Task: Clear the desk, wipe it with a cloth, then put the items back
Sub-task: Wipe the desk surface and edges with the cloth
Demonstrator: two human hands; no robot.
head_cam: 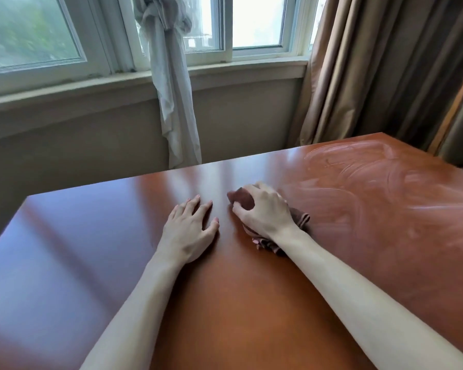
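The cloth (pixel 274 231) is bunched on the table (pixel 91 263), near the middle, and the right hand (pixel 262 209) grips it with curled fingers and presses it down. Wet streaks (pixel 358 188) cover the table to the right of the cloth. The left hand (pixel 190 231) lies flat just beside, fingers spread, holding nothing. Behind the table are a window (pixel 251 22), a knotted white curtain (pixel 171 76) and a brown curtain (pixel 380 62).

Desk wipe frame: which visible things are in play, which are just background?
In play: glossy reddish-brown wooden desk; crumpled brown cloth under right hand; left hand flat on desk.
Background: knotted white sheer curtain; tan drape; white-framed window.
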